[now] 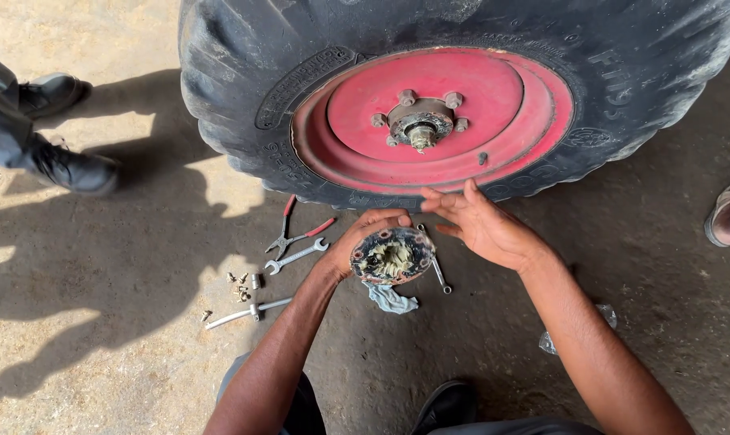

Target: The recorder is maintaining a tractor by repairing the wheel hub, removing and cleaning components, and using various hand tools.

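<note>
While you crouch on the concrete floor [99,338], the big black tyre [236,72] with its red wheel disc [510,105] fills the top of the view, its bare hub [420,125] ringed by studs. Just below the tyre, your left hand [358,242] cups a round hub cap [391,255] packed with pale grease, fingers [385,217] curled around its upper rim so the open side faces you. Your right hand [482,225] hovers just right of the cap, empty, fingers spread and pointing left over its edge. Below the cap lies a blue-grey rag [391,300], and a small spanner [437,270] lies beside it. Left of the cap, near the tyre's lower edge, lie red-handled pliers [296,234], a combination spanner [296,256], a socket bar [244,312] and a scatter of small bolts [242,286]. Another person's boots [63,129] stand far left of the tyre.
</note>
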